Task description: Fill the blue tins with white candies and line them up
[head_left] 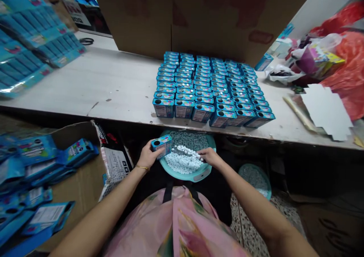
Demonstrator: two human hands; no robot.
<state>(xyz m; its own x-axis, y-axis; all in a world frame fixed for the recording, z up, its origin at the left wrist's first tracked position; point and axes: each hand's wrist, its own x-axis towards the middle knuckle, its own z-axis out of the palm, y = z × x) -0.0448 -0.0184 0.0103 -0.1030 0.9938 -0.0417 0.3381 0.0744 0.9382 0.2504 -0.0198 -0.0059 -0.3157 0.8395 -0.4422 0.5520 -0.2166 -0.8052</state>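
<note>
My left hand (pixel 148 155) is wrapped round a small blue box (pixel 161 146), held tilted above the left side of a teal basin (pixel 193 176). White pellets (pixel 182 163) lie in the basin, with a greyer mass behind them. At the basin's right side my right hand (pixel 209 156) has its fingers closed at the end of a heaped row of white pellets; whether a scoop lies under them is too small to tell. Rows of upright blue boxes (pixel 203 86) with dark round holes in their tops stand on the white table (pixel 113 82), some with pellets on top.
A carton (pixel 85 177) of blue boxes stands at the lower left. Wrapped blue packs (pixel 36 37) are at the table's left. A large cardboard box (pixel 182 18) rises behind the rows. Red plastic bags (pixel 348 67) lie at right, above a second basin (pixel 254 179) on the floor.
</note>
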